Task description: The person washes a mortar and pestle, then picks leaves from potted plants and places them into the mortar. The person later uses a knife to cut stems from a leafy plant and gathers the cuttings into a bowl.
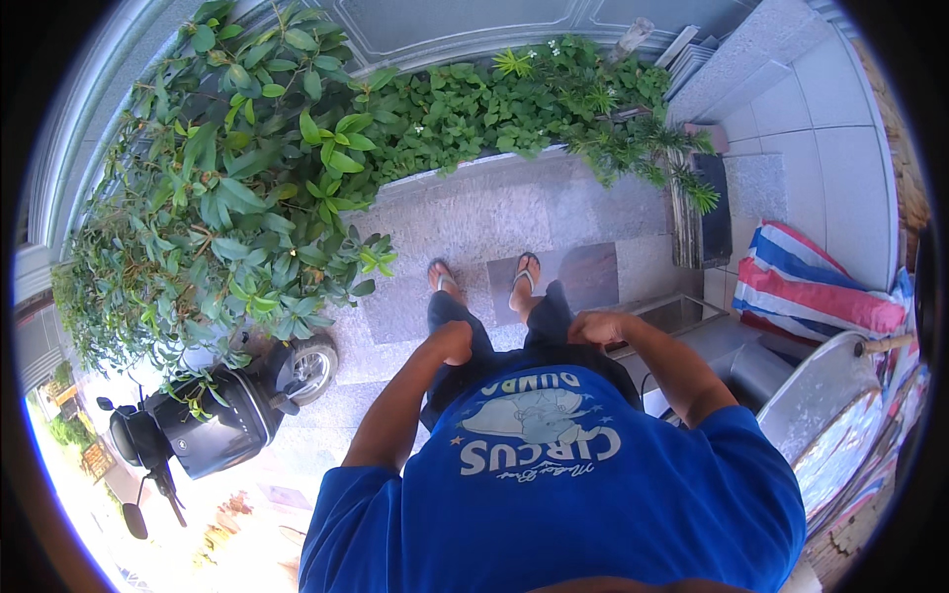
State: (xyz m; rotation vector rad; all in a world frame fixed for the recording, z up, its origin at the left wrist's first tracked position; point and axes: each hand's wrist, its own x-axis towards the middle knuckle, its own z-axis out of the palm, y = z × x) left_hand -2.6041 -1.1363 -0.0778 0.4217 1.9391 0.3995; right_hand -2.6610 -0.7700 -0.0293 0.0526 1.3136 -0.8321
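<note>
The person stands on the grey stone paving [494,212], both hands at the dark shorts [494,331]: left hand [453,341] curled closed, empty; right hand [593,326] loosely closed on the fabric. Steady footing, well clear of the leafy green shrub [227,178], seems wise.

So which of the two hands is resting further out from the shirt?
The right hand. It sits at the hip on a sharply bent elbow, out past the blue shirt. The left hand is closed against the dark shorts, nearer the middle.
</note>
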